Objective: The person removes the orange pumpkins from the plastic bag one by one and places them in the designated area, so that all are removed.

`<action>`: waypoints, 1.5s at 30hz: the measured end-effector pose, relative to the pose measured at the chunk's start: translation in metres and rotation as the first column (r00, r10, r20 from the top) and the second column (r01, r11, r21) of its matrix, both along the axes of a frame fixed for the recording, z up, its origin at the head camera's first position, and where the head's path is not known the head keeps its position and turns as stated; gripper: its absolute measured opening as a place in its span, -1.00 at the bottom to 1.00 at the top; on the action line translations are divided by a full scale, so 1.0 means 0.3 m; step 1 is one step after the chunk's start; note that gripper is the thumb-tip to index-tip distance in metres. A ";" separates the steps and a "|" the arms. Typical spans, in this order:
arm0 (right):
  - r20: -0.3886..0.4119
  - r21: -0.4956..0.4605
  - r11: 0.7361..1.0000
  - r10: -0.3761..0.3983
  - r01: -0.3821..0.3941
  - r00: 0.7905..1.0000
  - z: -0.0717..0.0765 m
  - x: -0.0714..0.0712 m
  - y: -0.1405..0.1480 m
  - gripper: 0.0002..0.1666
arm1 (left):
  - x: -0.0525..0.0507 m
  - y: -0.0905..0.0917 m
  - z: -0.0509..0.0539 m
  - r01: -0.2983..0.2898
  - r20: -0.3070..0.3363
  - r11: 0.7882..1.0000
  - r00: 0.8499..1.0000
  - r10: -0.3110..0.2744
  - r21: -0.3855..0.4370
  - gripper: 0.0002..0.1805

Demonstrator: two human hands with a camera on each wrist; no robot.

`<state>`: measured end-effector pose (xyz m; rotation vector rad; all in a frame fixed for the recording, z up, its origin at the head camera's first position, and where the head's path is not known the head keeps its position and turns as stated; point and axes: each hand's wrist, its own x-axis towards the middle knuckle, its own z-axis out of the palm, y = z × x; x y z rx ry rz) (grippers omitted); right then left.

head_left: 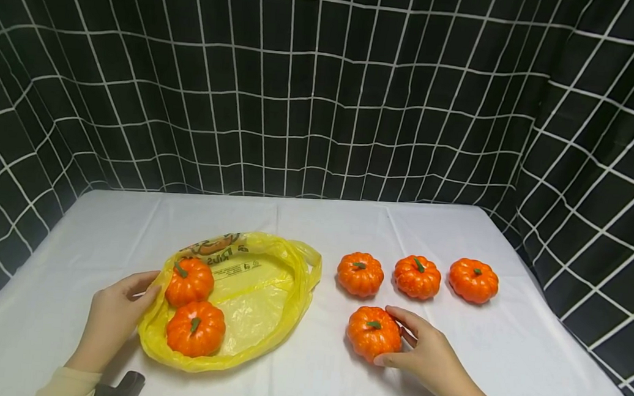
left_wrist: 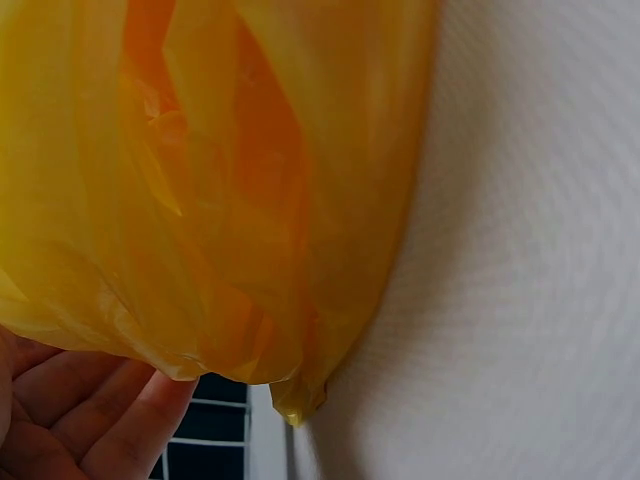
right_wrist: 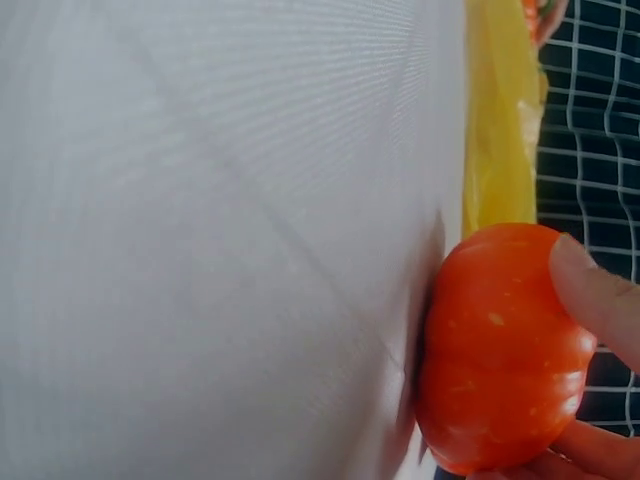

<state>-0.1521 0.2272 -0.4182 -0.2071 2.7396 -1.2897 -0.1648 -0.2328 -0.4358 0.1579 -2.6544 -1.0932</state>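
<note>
A yellow plastic bag [head_left: 247,322] lies with its mouth wide, holding two small orange pumpkins [head_left: 195,329] at its left side. My left hand [head_left: 117,316] holds the bag's left rim between thumb and fingers; in the left wrist view its fingers [left_wrist: 125,415] are partly behind the yellow plastic [left_wrist: 200,230]. Right of the bag, my right hand [head_left: 430,356] grips an orange pumpkin [head_left: 374,333] from its right side, thumb near the front and fingers at the back. The right wrist view shows that pumpkin [right_wrist: 505,350] close to the white cloth, with the thumb [right_wrist: 600,300] on it.
Behind the gripped pumpkin, three more pumpkins stand in a row: left [head_left: 360,274], middle [head_left: 417,277] and right [head_left: 474,281]. A white cloth [head_left: 304,387] covers the table. A dark object [head_left: 126,387] is beside the left sleeve. Black curtains [head_left: 313,87] with white grid lines surround the table.
</note>
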 end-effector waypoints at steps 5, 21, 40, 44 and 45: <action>-0.040 0.032 0.999 0.028 -0.027 0.999 0.005 0.002 -0.004 0.07 | 0.003 -0.002 -0.001 0.007 0.002 1.000 1.000 -0.007 0.009 -0.62; -0.259 -0.033 0.985 0.153 -0.167 0.954 0.124 0.032 -0.234 -0.10 | -0.003 -0.005 -0.003 0.004 0.006 1.000 1.000 -0.004 0.004 -0.63; -0.128 -0.199 0.899 0.372 -0.391 0.919 0.079 -0.052 -0.528 -0.10 | -0.012 -0.009 -0.008 0.008 -0.007 1.000 1.000 -0.008 0.008 -0.63; -0.109 -0.208 0.891 0.389 -0.404 0.915 0.062 -0.064 -0.578 -0.10 | -0.011 -0.010 -0.008 0.012 -0.012 1.000 1.000 -0.012 0.012 -0.63; -0.096 -0.208 0.892 0.390 -0.402 0.916 0.058 -0.067 -0.590 -0.10 | -0.011 -0.010 -0.008 0.012 -0.013 1.000 1.000 -0.012 0.016 -0.64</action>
